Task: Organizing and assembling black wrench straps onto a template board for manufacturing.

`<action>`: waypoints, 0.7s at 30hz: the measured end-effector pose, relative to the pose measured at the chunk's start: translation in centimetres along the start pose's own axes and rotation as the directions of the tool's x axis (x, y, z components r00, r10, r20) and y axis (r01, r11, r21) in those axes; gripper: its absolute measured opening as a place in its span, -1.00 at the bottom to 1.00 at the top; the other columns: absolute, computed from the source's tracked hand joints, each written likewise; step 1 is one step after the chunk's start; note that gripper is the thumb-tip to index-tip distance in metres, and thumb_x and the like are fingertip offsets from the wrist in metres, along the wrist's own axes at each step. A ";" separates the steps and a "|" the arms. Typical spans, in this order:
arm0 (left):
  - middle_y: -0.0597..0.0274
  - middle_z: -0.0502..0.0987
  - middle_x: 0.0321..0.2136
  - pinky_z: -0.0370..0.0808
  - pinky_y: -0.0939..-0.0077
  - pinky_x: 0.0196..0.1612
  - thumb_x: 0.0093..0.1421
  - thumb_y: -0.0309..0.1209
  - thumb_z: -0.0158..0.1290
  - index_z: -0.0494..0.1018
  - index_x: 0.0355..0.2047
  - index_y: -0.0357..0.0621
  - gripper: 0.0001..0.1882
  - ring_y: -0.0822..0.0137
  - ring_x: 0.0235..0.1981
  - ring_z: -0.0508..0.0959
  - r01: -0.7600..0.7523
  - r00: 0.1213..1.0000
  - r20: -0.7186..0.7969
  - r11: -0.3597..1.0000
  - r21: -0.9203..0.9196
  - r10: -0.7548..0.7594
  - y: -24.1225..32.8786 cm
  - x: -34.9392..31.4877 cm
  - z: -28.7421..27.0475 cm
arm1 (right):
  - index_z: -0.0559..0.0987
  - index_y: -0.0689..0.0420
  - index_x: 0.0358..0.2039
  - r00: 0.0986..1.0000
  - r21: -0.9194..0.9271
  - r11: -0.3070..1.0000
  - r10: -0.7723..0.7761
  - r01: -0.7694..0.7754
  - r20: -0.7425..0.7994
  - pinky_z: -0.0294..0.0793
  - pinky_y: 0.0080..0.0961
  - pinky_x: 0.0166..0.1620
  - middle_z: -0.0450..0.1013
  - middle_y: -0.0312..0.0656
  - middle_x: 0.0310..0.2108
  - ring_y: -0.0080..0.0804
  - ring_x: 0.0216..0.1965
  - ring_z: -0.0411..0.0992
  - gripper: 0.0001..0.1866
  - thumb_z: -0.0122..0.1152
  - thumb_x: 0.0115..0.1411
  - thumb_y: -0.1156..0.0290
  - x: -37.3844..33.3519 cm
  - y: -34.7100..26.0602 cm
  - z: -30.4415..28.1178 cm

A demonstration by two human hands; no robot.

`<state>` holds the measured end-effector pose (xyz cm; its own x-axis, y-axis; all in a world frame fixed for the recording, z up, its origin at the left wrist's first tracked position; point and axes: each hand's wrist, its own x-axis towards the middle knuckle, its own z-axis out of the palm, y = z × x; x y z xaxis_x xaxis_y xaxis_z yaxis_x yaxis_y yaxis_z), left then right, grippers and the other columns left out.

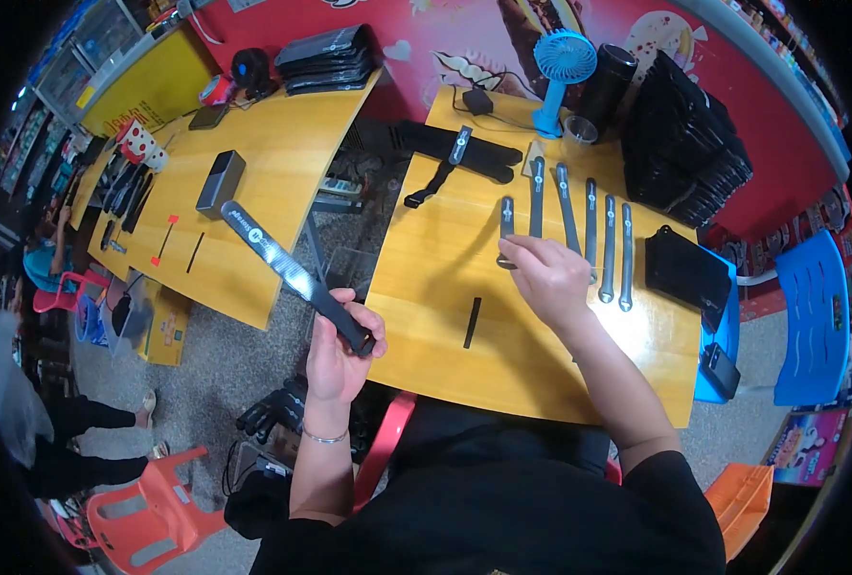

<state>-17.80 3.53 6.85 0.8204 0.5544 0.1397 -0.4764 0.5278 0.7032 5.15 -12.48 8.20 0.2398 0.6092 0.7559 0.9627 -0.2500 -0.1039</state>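
Note:
A long black strap (277,259) with pale lettering slants up and leftward from my left hand (341,350), whose fingers and thumb are closed round its lower end. Its far end hangs over the gap between the two tables. My right hand (552,278) is over the near table, thumb and fingertips pinched at the lower end of a short dark strap (507,217). Beside that strap several longer grey-black straps (591,218) lie side by side in a row. Left of my right hand, a short black strip (472,323) lies alone on the wood.
The yellow table (416,335) holds a black banded piece (478,155), a blue fan (565,59), a clear cup (579,132) and stacked black pouches (684,139). A second table (287,144) stands left, bearing a black box (221,182). Blue (814,321) and red (153,508) chairs flank me.

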 end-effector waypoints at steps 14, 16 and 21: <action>0.01 0.46 -0.21 0.35 0.69 -0.61 0.32 -0.06 -0.31 0.14 0.10 -0.05 -0.54 0.27 -0.30 0.51 0.067 0.997 -0.033 0.996 0.063 -0.065 -0.8 0.8 -0.5 | 0.57 0.00 -0.40 0.946 0.018 0.987 0.148 -0.160 0.289 0.49 -0.51 -0.41 0.53 -0.33 -0.43 -0.39 -0.44 0.51 -0.81 0.28 -0.12 0.42 -2.5 -1.2 4.6; 0.01 0.42 -0.18 0.50 0.63 -0.52 0.34 -0.20 -0.28 0.09 0.14 -0.06 -0.58 0.21 -0.23 0.52 0.057 0.998 0.001 0.998 0.020 -0.057 -1.0 1.0 -0.2 | 0.57 0.00 -0.40 0.936 0.025 0.984 0.158 -0.175 0.316 0.49 -0.51 -0.41 0.53 -0.33 -0.43 -0.39 -0.45 0.51 -0.81 0.29 -0.12 0.41 -2.5 -1.4 4.9; 0.06 0.38 -0.20 0.62 0.48 -0.33 0.33 -0.33 -0.23 0.03 0.19 -0.04 -0.56 0.11 -0.14 0.51 0.085 0.994 -0.069 0.996 0.034 -0.082 -1.6 1.1 1.6 | 0.57 0.02 -0.40 0.930 0.079 0.979 0.150 -0.186 0.336 0.49 -0.50 -0.36 0.53 -0.30 -0.35 -0.37 -0.40 0.51 -0.80 0.30 -0.12 0.38 -3.0 -1.2 4.5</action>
<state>-15.61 2.25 7.04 0.8331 0.5521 0.0330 -0.3942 0.5509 0.7356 3.84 -10.64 3.13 0.4093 0.7818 0.4704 0.9080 -0.2988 -0.2936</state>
